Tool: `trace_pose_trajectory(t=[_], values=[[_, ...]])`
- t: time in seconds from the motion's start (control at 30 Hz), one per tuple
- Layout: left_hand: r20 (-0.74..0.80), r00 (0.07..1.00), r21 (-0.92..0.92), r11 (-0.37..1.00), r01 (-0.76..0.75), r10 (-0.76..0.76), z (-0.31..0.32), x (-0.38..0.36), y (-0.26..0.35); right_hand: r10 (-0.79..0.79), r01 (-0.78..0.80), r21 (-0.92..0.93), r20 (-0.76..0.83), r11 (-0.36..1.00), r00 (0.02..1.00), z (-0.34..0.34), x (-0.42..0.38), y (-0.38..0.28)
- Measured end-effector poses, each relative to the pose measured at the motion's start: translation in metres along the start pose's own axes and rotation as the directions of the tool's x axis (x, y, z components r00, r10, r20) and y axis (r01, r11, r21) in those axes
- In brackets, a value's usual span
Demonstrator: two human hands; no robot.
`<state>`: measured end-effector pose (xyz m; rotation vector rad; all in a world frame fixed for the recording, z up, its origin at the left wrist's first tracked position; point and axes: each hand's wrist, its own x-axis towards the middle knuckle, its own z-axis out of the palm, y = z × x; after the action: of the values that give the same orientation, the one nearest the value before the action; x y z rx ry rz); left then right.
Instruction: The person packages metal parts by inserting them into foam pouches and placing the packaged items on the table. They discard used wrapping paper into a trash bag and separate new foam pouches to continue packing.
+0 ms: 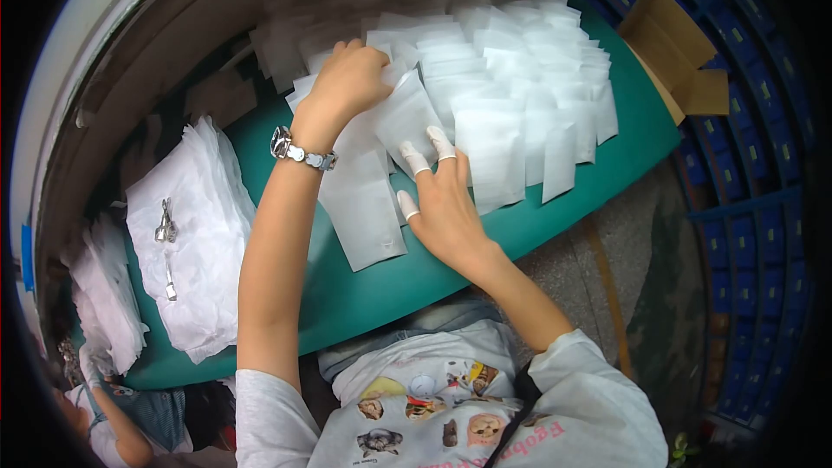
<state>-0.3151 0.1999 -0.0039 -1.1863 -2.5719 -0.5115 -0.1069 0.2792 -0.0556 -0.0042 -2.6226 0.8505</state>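
At the counter (pixel 347 303), with pouches (pixel 490 147) across its far side, paper (pixel 195 277) towards its left end. Touching a single pouch (pixel 404 117) mid-counter: right hand (pixel 446 212), fingers wide; left hand (pixel 351 78), fingers curled, cannot tell whether gripping.

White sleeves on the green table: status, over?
Left hand near one sleeve, grip unclear. Right hand spread, capped fingertips on it. Neighbouring sleeves crowd close.

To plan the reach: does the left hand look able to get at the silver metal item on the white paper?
Probably yes: the silver metal item lies uncovered on the white paper, though the left hand is busy at the translucent bags.
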Motion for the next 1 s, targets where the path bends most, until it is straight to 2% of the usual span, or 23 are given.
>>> trace_pose_trajectory(t=[0.07, 0.13, 0.23, 0.33, 0.4, 0.43, 0.5, 0.57, 0.63, 0.67, 0.7, 0.77, 0.83, 0.87, 0.97, 1.0], values=[[0.166, 0.984, 0.03, 0.998, 0.051, -0.055, -0.008, 0.007, 0.006, 0.014, -0.014, 0.025, 0.005, 1.0, 1.0, -0.001, 0.0, -0.001], [0.361, 0.927, 0.06, 0.995, 0.083, -0.099, -0.017, 0.021, 0.011, 0.024, -0.024, 0.049, 0.014, 0.999, 1.0, 0.0, 0.0, -0.002], [0.232, 0.972, -0.242, 0.969, 0.039, 0.019, -0.007, 0.02, 0.0, 0.028, -0.03, 0.082, 0.022, 0.996, 0.999, 0.0, 0.006, 0.0], [0.103, 0.995, -0.274, 0.961, 0.042, -0.014, -0.002, 0.017, 0.003, 0.018, -0.021, 0.113, 0.026, 0.993, 0.999, -0.003, 0.008, 0.005], [-0.051, 0.998, -0.347, 0.938, 0.023, -0.043, -0.004, 0.014, 0.019, 0.007, -0.013, 0.124, 0.043, 0.992, 0.999, -0.011, 0.005, 0.006], [-0.126, 0.99, -0.382, 0.924, 0.009, -0.062, -0.007, 0.014, 0.028, -0.032, 0.038, 0.095, -0.063, 0.995, 0.998, -0.016, -0.003, 0.009], [-0.056, 0.996, -0.36, 0.93, -0.08, 0.064, -0.018, 0.013, 0.047, -0.123, 0.131, 0.013, -0.26, 0.991, 0.958, -0.031, -0.031, 0.016], [0.012, 0.986, -0.307, 0.939, -0.154, 0.166, -0.017, 0.016, 0.058, -0.124, 0.048, -0.189, -0.417, 0.981, 0.9, -0.049, -0.055, 0.019], [0.098, 0.965, -0.226, 0.949, -0.217, 0.244, -0.011, 0.017, 0.066, -0.106, 0.023, -0.158, -0.542, 0.987, 0.833, -0.06, -0.079, 0.032], [0.146, 0.957, -0.169, 0.959, -0.226, 0.252, -0.005, 0.02, 0.067, -0.064, 0.018, -0.088, -0.551, 0.996, 0.832, -0.064, -0.088, 0.038], [0.153, 0.957, -0.14, 0.964, -0.226, 0.246, 0.003, 0.023, 0.066, 0.002, 0.017, 0.029, -0.544, 0.999, 0.839, -0.064, -0.089, 0.041], [0.166, 0.954, -0.081, 0.968, -0.237, 0.248, 0.016, 0.029, 0.068, 0.055, -0.062, -0.011, -0.338, 0.998, 0.94, -0.068, -0.084, 0.041], [0.23, 0.954, -0.182, 0.971, -0.153, 0.194, 0.017, 0.038, 0.074, 0.108, -0.125, -0.104, -0.153, 0.987, 0.982, -0.06, -0.073, 0.037], [0.265, 0.949, -0.23, 0.967, -0.108, 0.169, 0.017, 0.041, 0.076, 0.136, -0.151, -0.124, -0.123, 0.981, 0.983, -0.053, -0.068, 0.039], [0.232, 0.958, -0.28, 0.955, -0.101, 0.169, 0.019, 0.042, 0.076, 0.16, -0.171, -0.217, -0.068, 0.961, 0.985, -0.041, -0.053, 0.05], [0.281, 0.944, -0.263, 0.96, -0.097, 0.172, 0.018, 0.044, 0.076, 0.156, -0.166, -0.253, -0.057, 0.953, 0.986, -0.039, -0.048, 0.052]])
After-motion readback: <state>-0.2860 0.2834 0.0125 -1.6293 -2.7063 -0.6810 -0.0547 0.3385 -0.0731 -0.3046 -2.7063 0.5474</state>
